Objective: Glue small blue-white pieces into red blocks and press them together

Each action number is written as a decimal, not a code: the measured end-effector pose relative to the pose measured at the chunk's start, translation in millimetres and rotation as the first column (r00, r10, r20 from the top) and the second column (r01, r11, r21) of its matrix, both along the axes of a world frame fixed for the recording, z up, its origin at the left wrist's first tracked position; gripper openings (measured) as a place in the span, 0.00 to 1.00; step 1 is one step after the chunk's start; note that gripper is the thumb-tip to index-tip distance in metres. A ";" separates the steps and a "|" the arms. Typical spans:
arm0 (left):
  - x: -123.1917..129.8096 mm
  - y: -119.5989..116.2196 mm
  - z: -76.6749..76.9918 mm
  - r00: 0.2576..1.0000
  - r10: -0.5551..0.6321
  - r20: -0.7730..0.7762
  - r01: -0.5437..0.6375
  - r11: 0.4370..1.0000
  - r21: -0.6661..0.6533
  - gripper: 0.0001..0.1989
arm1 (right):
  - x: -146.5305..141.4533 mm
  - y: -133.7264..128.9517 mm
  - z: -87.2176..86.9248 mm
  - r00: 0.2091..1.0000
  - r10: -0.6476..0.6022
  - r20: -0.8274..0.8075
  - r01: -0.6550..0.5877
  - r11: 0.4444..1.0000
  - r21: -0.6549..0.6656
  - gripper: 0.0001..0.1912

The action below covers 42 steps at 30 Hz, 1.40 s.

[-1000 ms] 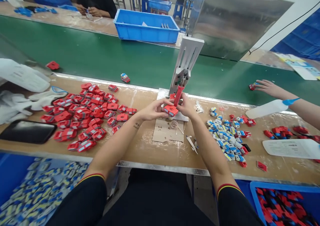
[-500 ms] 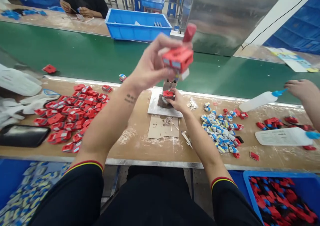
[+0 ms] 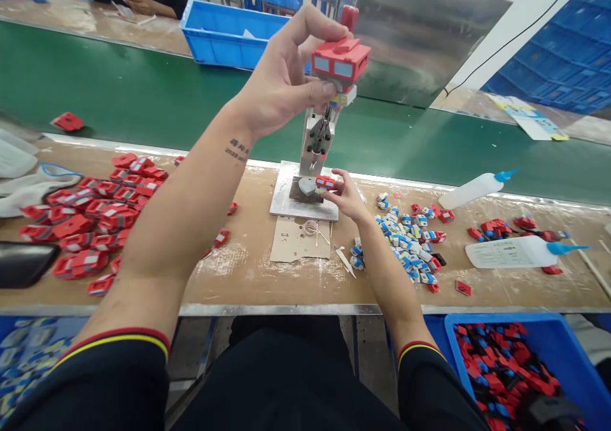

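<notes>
Holding, left: my left hand (image 3: 291,68) is clamped, thumb low and fingers over the top, on a red windowed block (image 3: 341,62) with a grey-and-white underside, up in front of a silver metal press (image 3: 317,143).
Pinching, right: my right hand (image 3: 348,200) has fingertips together on a second red windowed block (image 3: 325,181), over or beside the press's dark pad (image 3: 298,195).
Handling: both look light and fairly stiff, probably not slippery; I'd take them by the sides, off the pale windows.
Red rounded handle (image 3: 350,17): pokes up behind my left fingers; touching or not, I cannot tell.
Press: its column, close behind, limits reach; a rounded grey piece (image 3: 307,186) sits on the pad.
Brown table (image 3: 258,272): heaped red blocks (image 3: 71,225) left, partly behind my left forearm (image 3: 167,214); blue-and-white blocks (image 3: 403,240) right; white bottles with blue nozzles (image 3: 506,253) beyond.
</notes>
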State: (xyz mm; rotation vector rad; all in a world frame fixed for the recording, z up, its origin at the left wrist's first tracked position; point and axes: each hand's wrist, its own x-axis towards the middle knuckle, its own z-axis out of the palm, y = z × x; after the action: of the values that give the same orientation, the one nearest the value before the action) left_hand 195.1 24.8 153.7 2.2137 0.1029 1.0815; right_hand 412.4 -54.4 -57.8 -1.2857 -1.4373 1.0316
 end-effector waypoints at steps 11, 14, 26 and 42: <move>-59.8 -24.0 -108.5 0.963 0.190 0.191 -0.069 0.859 -0.508 0.29 | 25.6 -77.6 42.5 0.828 0.048 -0.559 -0.082 0.996 -0.037 0.44; -67.4 -29.1 -145.7 0.946 0.254 0.201 -0.076 0.777 -0.625 0.22 | 28.7 -83.8 39.2 0.771 0.075 -0.632 -0.110 0.994 -0.015 0.41; -58.2 -25.1 -206.3 0.936 0.350 -0.046 -0.284 0.672 -0.684 0.27 | 104.9 79.8 21.3 0.776 -0.314 0.547 0.309 0.945 0.106 0.17; -24.0 4.8 -210.0 0.850 0.387 -0.358 -0.499 0.809 -0.312 0.20 | 70.7 132.5 96.7 0.813 -0.538 0.223 0.282 0.699 0.657 0.19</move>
State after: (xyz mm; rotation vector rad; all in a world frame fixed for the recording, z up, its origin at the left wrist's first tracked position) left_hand 171.1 29.7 -56.3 1.9897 0.9347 0.8706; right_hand 483.1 78.1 38.9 -1.2851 -1.4910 -0.0426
